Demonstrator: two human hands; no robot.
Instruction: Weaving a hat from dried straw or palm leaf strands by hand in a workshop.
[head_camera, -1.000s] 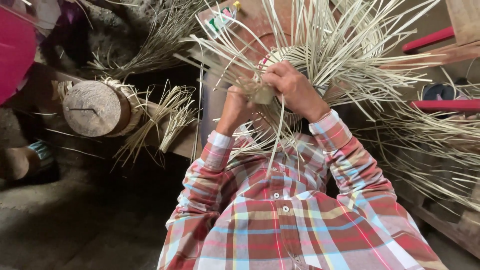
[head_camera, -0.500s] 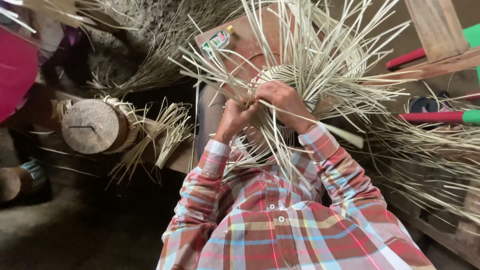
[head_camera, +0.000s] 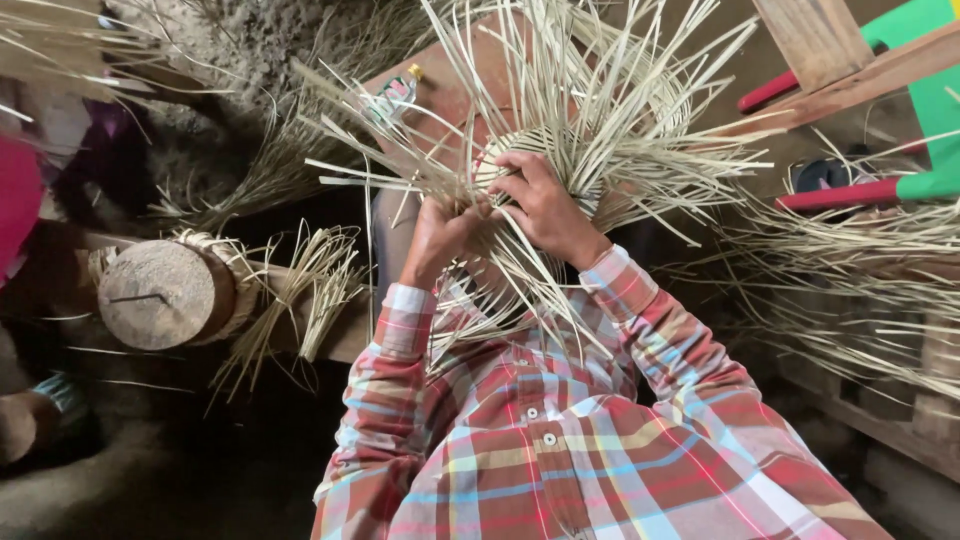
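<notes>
Weaving (head_camera: 560, 150): pale straw work, upper centre of the frame, with a small round woven core and long loose strips fanning out in every direction. Held up in front of the chest by both hands.

Left hand (head_camera: 440, 240): centre of the frame, just left of the core. Grip closed around a bunch of strips at the lower left edge of the weaving; fingers curled tight, strips running out above and below the fist.

Right hand (head_camera: 548, 208): centre, just right of the left hand and touching it. Palm lies against the woven core, fingers bent over its edge and pinching strips; grip closed on the weaving.

Shirt (head_camera: 560, 440): plaid in red, white, blue and yellow, buttoned, filling the lower centre and lower right; both cuffs sit just under the hands.

Log (head_camera: 165, 295): cut end facing the camera, middle left, with straw wrapped round its rim.

Straw bundle (head_camera: 300, 290): loose, just right of the log.

Straw heap (head_camera: 850, 270): right side of the frame, spread over wooden boards.

Bottle (head_camera: 398, 90): small, yellow cap, upper centre-left, partly behind the strips.

Red and green frame (head_camera: 900, 120): upper right corner, behind a wooden slat.
</notes>
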